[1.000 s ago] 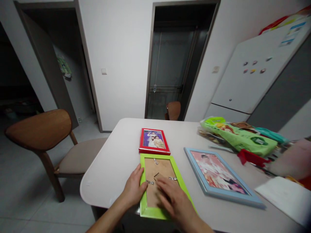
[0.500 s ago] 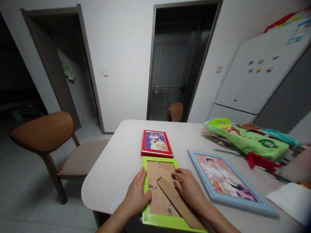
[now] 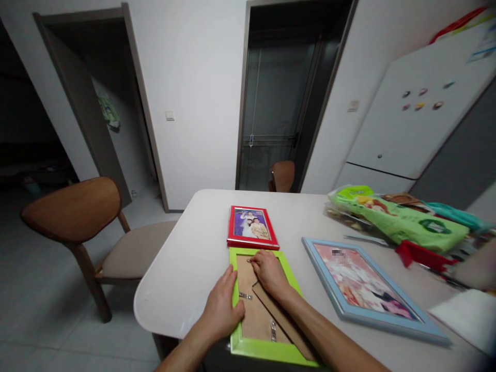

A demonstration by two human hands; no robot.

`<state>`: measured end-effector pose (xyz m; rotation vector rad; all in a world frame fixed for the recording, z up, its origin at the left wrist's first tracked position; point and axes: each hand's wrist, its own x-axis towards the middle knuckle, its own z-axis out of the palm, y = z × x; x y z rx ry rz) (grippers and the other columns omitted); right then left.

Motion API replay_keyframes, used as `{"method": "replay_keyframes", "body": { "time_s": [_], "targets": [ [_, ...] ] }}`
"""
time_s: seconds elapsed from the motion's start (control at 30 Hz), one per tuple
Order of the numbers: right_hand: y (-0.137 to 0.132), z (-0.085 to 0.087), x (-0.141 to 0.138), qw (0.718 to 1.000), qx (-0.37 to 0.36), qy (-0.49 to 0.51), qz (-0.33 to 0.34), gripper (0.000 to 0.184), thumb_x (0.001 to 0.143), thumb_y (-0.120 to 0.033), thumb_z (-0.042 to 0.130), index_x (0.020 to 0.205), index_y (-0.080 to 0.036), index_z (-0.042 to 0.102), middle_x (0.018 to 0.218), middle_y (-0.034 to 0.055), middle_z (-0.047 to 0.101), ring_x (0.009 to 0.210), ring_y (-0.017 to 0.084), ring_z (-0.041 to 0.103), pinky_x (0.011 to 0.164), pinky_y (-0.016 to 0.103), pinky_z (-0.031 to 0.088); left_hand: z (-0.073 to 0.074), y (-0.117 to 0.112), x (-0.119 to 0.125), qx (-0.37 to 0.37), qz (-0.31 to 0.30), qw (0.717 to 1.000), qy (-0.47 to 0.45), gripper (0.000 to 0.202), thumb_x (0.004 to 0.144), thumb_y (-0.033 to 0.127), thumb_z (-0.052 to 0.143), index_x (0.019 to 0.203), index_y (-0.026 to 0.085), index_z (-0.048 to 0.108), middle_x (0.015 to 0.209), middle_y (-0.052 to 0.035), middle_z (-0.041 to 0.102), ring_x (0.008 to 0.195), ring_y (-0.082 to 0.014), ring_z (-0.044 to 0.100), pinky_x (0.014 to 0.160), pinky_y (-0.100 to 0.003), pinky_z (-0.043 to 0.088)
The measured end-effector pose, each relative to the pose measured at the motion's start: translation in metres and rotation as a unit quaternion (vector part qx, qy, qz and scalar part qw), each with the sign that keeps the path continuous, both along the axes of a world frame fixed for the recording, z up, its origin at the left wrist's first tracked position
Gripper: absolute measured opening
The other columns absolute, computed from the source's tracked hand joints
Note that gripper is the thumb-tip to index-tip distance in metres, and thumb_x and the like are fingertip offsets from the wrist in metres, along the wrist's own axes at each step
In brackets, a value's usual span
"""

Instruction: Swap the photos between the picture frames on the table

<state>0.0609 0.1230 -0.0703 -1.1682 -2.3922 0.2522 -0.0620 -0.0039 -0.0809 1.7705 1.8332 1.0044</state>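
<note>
- Left hand (image 3: 220,310): lies flat on the left edge of the green picture frame (image 3: 234,289), fingers together and not gripping.
- Right hand (image 3: 269,273): fingertips (image 3: 256,258) are bunched together on a metal clip (image 3: 248,260) at the top of the frame's back, partly hiding it.
- The frame lies face down at the near edge of the white table (image 3: 186,258), showing its brown backing board (image 3: 251,320) and a diagonal cardboard stand (image 3: 282,320).
- A red picture frame (image 3: 252,227) sits just beyond it, almost touching.
- A blue picture frame (image 3: 372,318) lies face up to the right, beside a green plastic bag (image 3: 399,222).
</note>
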Motion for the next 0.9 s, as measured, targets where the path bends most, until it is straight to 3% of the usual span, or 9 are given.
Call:
{"method": "replay_keyframes", "body": {
  "time_s": [0.1, 0.2, 0.27, 0.37, 0.57, 0.7, 0.9],
  "targets": [
    [-0.009, 0.006, 0.003, 1.0, -0.004, 0.004, 0.014, 0.024, 0.076, -0.017, 0.042, 0.082, -0.014, 0.065, 0.079, 0.0082, 0.06, 0.079, 0.017, 0.051, 0.075, 0.027, 0.036, 0.001, -0.001, 0.0, -0.004, -0.002, 1.0, 0.004, 0.064, 0.06, 0.016, 0.045, 0.123, 0.009, 0.034, 0.134, -0.0088, 0.025, 0.121, -0.0207, 0.026, 0.101, -0.033, 0.02],
    [-0.03, 0.013, 0.01, 0.999, -0.003, 0.013, 0.04, 0.025, 0.074, -0.022, 0.046, 0.093, -0.015, 0.061, 0.092, 0.0081, 0.058, 0.088, 0.018, 0.05, 0.08, 0.028, 0.035, 0.001, -0.001, -0.001, -0.005, -0.008, 1.0, 0.015, 0.065, 0.06, 0.016, 0.045, 0.123, 0.007, 0.033, 0.134, -0.0099, 0.024, 0.122, -0.0206, 0.024, 0.102, -0.031, 0.019],
    [-0.047, 0.016, 0.015, 0.996, -0.02, 0.018, 0.081, 0.022, 0.071, -0.026, 0.052, 0.089, -0.018, 0.062, 0.097, 0.0062, 0.056, 0.091, 0.017, 0.049, 0.081, 0.027, 0.035, 0.0, -0.001, 0.0, -0.008, -0.005, 1.0, 0.011, 0.065, 0.06, 0.016, 0.046, 0.123, 0.009, 0.033, 0.134, -0.0091, 0.024, 0.122, -0.0205, 0.024, 0.101, -0.031, 0.018],
    [-0.065, 0.017, 0.015, 0.991, -0.053, 0.026, 0.121, 0.013, 0.07, -0.026, 0.053, 0.075, -0.02, 0.064, 0.087, 0.0047, 0.057, 0.085, 0.018, 0.05, 0.076, 0.029, 0.038, 0.0, -0.002, 0.001, -0.01, 0.001, 1.0, 0.007, 0.062, 0.062, 0.017, 0.046, 0.123, 0.01, 0.034, 0.134, -0.0081, 0.024, 0.122, -0.0202, 0.024, 0.101, -0.031, 0.018],
    [-0.063, 0.018, 0.006, 0.994, -0.05, 0.041, 0.091, 0.012, 0.071, -0.018, 0.05, 0.067, -0.017, 0.061, 0.076, 0.0051, 0.058, 0.08, 0.018, 0.051, 0.074, 0.031, 0.04, 0.001, -0.003, 0.003, -0.011, 0.0, 0.999, 0.033, 0.062, 0.063, 0.016, 0.044, 0.123, 0.008, 0.034, 0.135, -0.009, 0.023, 0.122, -0.02, 0.024, 0.101, -0.03, 0.017],
    [-0.062, 0.027, 0.031, 0.983, -0.086, 0.059, 0.15, 0.017, 0.071, -0.016, 0.048, 0.081, -0.019, 0.062, 0.094, 0.0069, 0.057, 0.092, 0.017, 0.051, 0.082, 0.031, 0.04, 0.0, -0.004, 0.003, -0.01, 0.006, 1.0, 0.014, 0.063, 0.062, 0.017, 0.046, 0.123, 0.01, 0.033, 0.135, -0.0076, 0.023, 0.121, -0.0203, 0.024, 0.101, -0.031, 0.018],
    [-0.076, 0.036, 0.076, 0.962, -0.137, -0.03, 0.234, 0.016, 0.066, -0.019, 0.055, 0.076, -0.026, 0.066, 0.118, 0.0042, 0.046, 0.112, 0.021, 0.039, 0.092, 0.039, 0.032, 0.0, -0.003, 0.005, -0.004, 0.01, 1.0, 0.02, 0.063, 0.062, 0.017, 0.045, 0.123, 0.009, 0.033, 0.135, -0.008, 0.024, 0.121, -0.0202, 0.024, 0.101, -0.03, 0.017]
  ]
}}
